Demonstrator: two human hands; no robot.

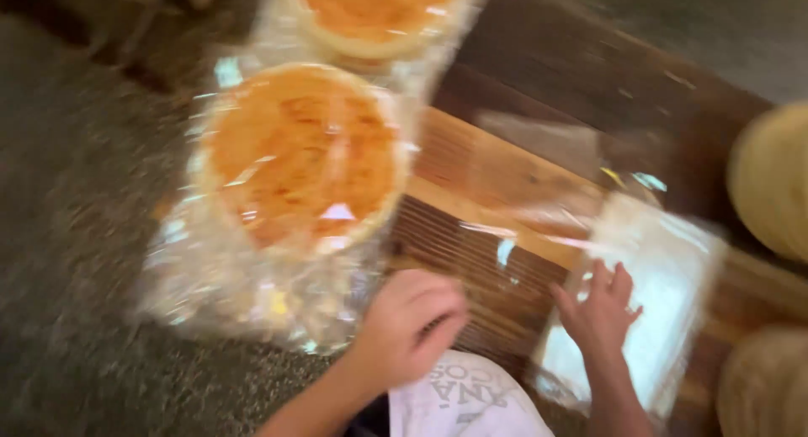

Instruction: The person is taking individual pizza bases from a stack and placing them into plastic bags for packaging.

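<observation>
Head view, frame motion-blurred; I note only what I can resolve. My left hand [412, 323] is curled into a loose fist at the near edge of the slatted brown wooden bench [484, 260], knuckles just beside the crinkled clear plastic wrap of the round orange-topped flatbread in its transparent bag [303, 164]; I cannot tell whether the fingers actually pinch the film or merely rest against it. My right hand [602, 311] lies flat with fingers spread, closed on nothing, pressing on the stack of flat clear plastic bags [665, 294] that sits toward the right end of the bench. The bagged flatbread overhangs the bench's left edge, above the dark speckled floor [76, 235]; a second, similar bagged flatbread [370, 12] lies past it at the far left corner. Two pale yellow rounded shapes [774, 180] at the right margin are too blurred to identify. Judgement: the film is slippery and clingy, so I would keep the right palm flat to pin the stack, peel a single sheet from one corner, and support the overhanging flatbread from beneath rather than dragging it by the wrap.
</observation>
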